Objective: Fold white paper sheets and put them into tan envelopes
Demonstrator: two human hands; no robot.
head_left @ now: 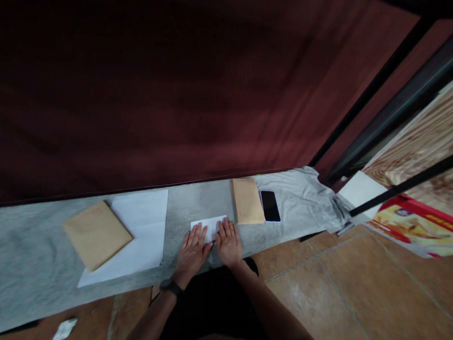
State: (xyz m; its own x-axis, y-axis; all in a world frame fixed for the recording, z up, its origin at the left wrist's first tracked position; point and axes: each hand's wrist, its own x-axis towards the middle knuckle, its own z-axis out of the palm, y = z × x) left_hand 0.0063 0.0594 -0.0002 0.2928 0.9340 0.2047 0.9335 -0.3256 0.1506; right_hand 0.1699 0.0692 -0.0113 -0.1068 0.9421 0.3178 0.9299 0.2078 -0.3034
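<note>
A small folded sheet of white paper (210, 224) lies flat on the grey cloth in front of me. My left hand (193, 250) rests on its left part with the fingers stretched out, a dark band around the wrist. On the paper's right end lies my right hand (228, 242), also flat with fingers extended. Both hands cover the paper's near portion. Just beyond my right hand is a stack of brown envelopes (248, 201), with a dark-screened phone (270, 206) beside it.
To the left, a brown envelope (97, 235) lies over large white sheets (145, 237). The grey cloth (12, 257) covers a narrow bench against a dark red panel (176, 107). Black bars (376, 93) and a red-yellow printed box (423, 227) stand right. Crumpled white paper (64, 330) lies on the tiled floor.
</note>
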